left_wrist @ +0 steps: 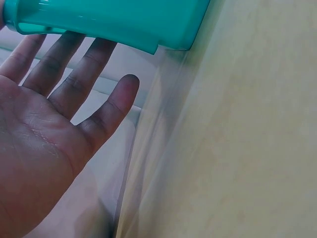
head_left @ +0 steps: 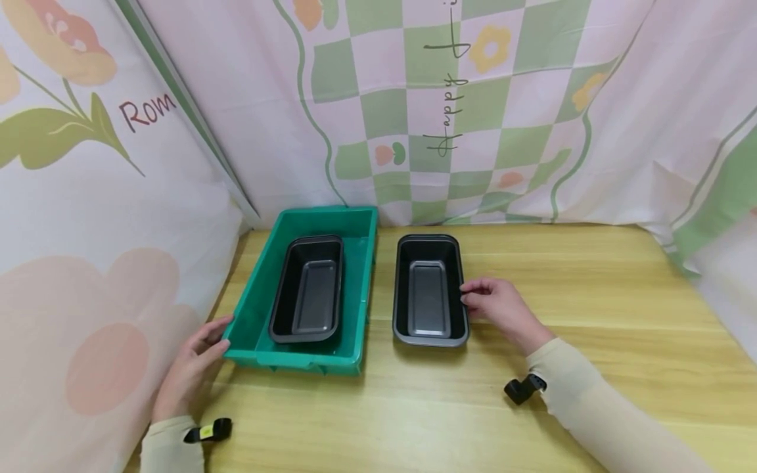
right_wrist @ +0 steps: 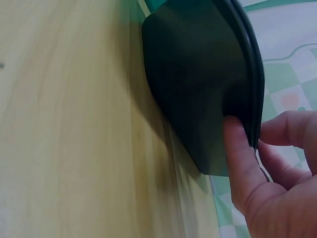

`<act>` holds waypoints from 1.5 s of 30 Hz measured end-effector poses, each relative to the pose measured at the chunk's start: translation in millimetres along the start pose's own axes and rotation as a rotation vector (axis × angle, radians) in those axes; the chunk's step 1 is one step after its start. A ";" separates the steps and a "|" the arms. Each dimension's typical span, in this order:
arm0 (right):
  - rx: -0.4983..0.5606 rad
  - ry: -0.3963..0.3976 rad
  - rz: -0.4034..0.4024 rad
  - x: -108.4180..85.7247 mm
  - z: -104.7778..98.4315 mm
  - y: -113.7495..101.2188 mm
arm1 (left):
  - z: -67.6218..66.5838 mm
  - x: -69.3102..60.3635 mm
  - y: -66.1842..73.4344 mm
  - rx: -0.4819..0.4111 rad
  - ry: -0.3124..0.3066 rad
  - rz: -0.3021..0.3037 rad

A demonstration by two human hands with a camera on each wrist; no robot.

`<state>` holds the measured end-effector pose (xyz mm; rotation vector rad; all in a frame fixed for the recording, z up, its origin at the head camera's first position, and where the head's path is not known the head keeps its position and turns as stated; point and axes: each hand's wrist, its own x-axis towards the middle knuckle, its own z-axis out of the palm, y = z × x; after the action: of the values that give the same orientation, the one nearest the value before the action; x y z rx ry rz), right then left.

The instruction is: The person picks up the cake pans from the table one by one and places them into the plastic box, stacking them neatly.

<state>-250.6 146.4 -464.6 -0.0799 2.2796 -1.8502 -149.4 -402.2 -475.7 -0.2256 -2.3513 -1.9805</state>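
In the head view, a dark grey loaf pan (head_left: 428, 299) is upright at the wood table's middle. My right hand (head_left: 503, 309) pinches its right rim, with the thumb against the outer wall in the right wrist view; some fingertips are hidden. Left of it stands a green plastic tray (head_left: 290, 360), in which a second dark loaf pan (head_left: 316, 295) lies. My left hand (head_left: 192, 364) touches the tray's near left corner. Its fingers (left_wrist: 74, 89) are spread and fairly straight in the left wrist view, tips hidden behind the tray wall.
The wood table (head_left: 426, 414) runs back to a patterned curtain (head_left: 384, 112). Another printed cloth (head_left: 106, 217) hangs close along the left side, beside my left arm. A small black device is strapped to each wrist.
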 end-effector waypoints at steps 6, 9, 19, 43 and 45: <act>-0.030 0.020 0.031 -1.9 2.1 -6.1 | -0.1 0.3 -0.9 0.012 0.005 0.000; -0.029 0.030 0.044 -2.3 2.5 -8.0 | -0.1 0.4 -0.5 0.038 0.007 0.002; -0.029 0.039 0.046 -1.2 -1.7 -9.8 | -0.3 0.0 0.0 0.053 0.004 0.000; -0.006 0.084 -0.034 5.0 3.1 -55.8 | -0.2 0.2 3.4 0.054 0.004 -0.046; 0.010 0.083 -0.038 4.1 5.3 -59.1 | -0.1 0.2 3.1 0.051 0.001 -0.039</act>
<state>-258.7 128.0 -408.6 -0.0467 2.3392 -1.9179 -149.1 -401.8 -472.7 -0.1769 -2.4206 -1.9332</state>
